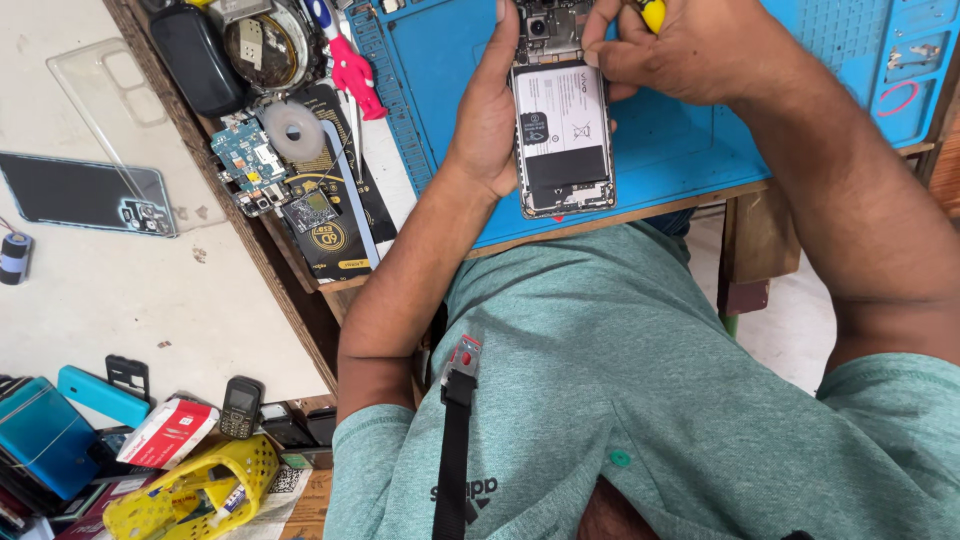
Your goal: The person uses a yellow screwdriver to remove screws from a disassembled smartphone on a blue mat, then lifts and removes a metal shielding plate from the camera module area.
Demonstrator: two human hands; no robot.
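One opened back-less smartphone with white battery [562,135] – top cut off; left hand [487,120] fingers wrap its edge; right hand [690,50] fingers pinch yellow-handled tool [652,12] above it – tip hidden.

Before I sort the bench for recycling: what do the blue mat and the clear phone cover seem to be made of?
The blue mat looks like soft matte silicone or rubber, with moulded ridges and compartments. The clear phone cover seems thin glossy plastic, possibly flexible: the pale surface shows straight through it.
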